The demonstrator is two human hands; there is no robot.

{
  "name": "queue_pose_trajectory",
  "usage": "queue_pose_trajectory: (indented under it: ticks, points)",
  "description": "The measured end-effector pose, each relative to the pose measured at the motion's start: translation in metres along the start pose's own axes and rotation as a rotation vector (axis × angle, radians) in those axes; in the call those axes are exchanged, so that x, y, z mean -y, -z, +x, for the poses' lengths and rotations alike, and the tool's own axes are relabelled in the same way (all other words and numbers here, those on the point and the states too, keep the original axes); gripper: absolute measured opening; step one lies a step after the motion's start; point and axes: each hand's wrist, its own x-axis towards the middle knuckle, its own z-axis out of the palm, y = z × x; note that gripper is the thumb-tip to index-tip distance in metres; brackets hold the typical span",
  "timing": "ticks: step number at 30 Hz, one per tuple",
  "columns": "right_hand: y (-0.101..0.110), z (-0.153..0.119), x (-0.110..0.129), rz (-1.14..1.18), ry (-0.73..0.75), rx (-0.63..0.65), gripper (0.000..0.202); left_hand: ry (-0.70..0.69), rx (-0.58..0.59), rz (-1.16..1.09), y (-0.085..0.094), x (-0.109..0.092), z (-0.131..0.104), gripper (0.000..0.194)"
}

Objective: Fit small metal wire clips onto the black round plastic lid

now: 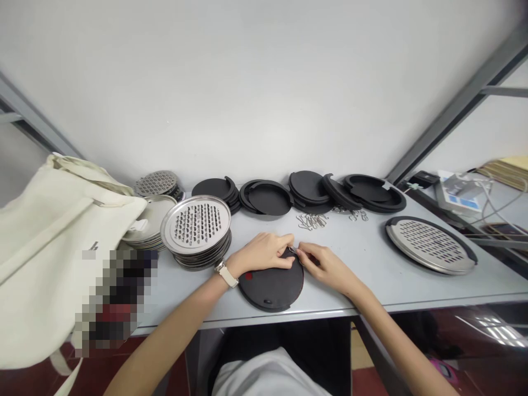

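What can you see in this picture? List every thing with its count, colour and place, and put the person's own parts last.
black round disc: one, black, front table edge, under both hands
small metal ring: one, silver, at the disc's rim between the fingertips
stack of perforated metal discs: one stack, silver, left of the hands
black ring covers: several piles, black, along the wall
wire hooks: loose heap, silver, behind the hands
metal grater disc in black rim: one, right
cloth bag: one, cream, far left
table: one, grey
wristwatch: one, pale, left wrist
left hand: on the disc
right hand: pinching at the ring
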Motion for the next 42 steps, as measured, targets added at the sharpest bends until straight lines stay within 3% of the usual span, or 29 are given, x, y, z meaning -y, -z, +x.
queue_pose_trajectory:
  ticks: [8, 17, 20, 26, 33, 42]
  points:
    - [-0.001, -0.001, 0.000, 0.017, -0.016, -0.047, 0.029, 0.011, -0.010, -0.003, 0.002, -0.002, 0.000, 0.020]
    - [0.006, -0.002, -0.011, 0.007, -0.065, -0.183, 0.029, -0.009, -0.023, 0.108, -0.005, -0.003, 0.002, 0.009]
    - [0.005, -0.003, -0.011, 0.002, -0.084, -0.209, 0.029, 0.006, -0.021, 0.103, -0.004, -0.005, 0.001, 0.013]
    - [-0.005, -0.002, -0.002, -0.063, -0.121, -0.303, 0.025, 0.062, -0.049, 0.111, -0.005, -0.010, 0.001, 0.039]
    - [-0.013, -0.003, 0.002, -0.030, -0.036, -0.149, 0.024, 0.026, -0.085, 0.193, -0.010, -0.012, 0.001, 0.031]
    - [-0.009, -0.003, 0.003, -0.010, -0.037, -0.097, 0.021, 0.016, -0.101, 0.273, -0.009, -0.014, -0.002, 0.013]
